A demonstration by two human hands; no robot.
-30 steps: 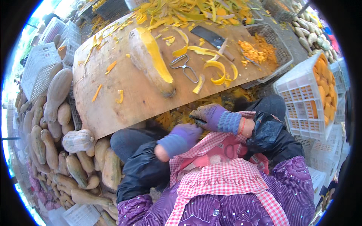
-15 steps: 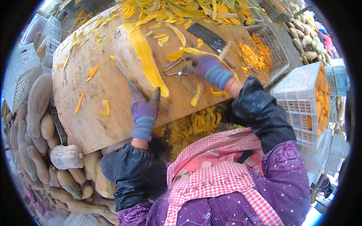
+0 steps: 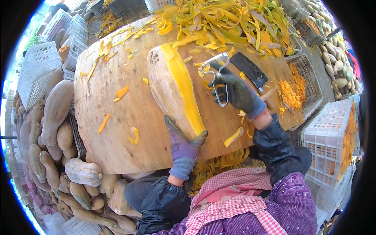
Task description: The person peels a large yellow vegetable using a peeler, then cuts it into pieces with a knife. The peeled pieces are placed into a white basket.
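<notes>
Your left hand (image 3: pixel 183 145) grips the heavy, slippery squash (image 3: pixel 172 92) at the board's (image 3: pixel 117 117) near edge; your right hand (image 3: pixel 239 94) clasps the peeler (image 3: pixel 217 74).

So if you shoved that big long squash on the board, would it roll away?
Probably somewhat: the squash is rounded and lies lengthwise on the wooden board. It looks heavy, and the left hand steadies its near end. The peeled yellow strip may be slippery.
</notes>
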